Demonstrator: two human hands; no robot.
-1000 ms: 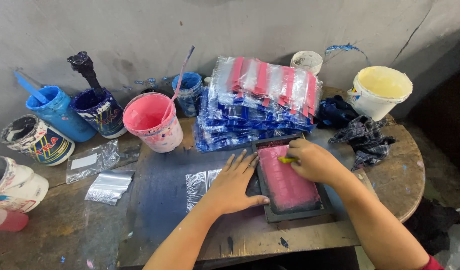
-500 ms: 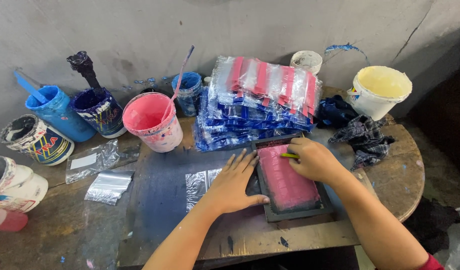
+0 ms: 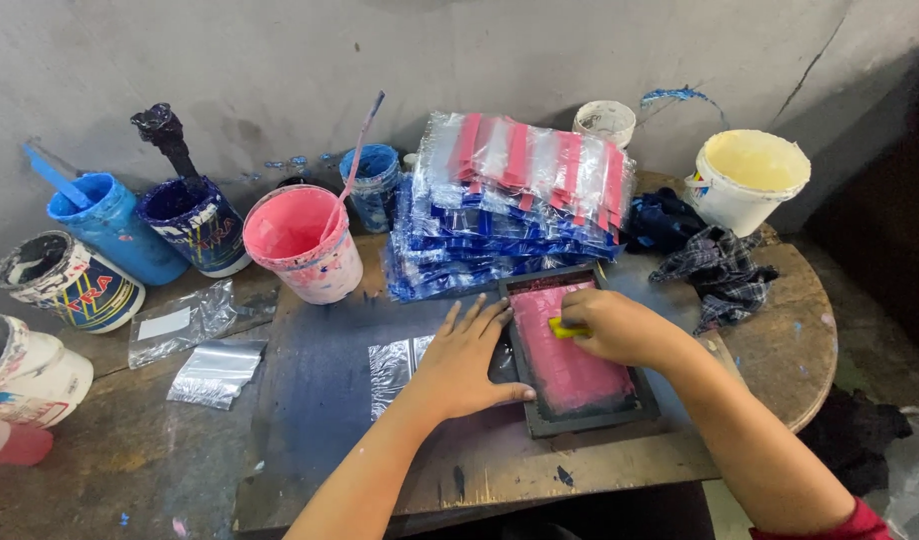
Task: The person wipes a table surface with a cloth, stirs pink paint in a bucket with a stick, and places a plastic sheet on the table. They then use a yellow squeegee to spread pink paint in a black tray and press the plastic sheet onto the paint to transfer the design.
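Left hand (image 3: 467,362) lies flat, fingers spread, bracing the pink-inked frame (image 3: 576,348) on the bench (image 3: 310,400), while right hand (image 3: 620,328) closes on what looks like a yellow squeegee (image 3: 566,327), best drawn evenly with the frame pinned.

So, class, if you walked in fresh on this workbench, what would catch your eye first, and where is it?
The pink-inked screen frame at the table's front centre draws the eye: the left hand presses flat on its left edge while the right hand holds a small yellow piece on the ink. Behind it sits a tall stack of clear bags with red and blue bands, and to the left a pink paint bucket.
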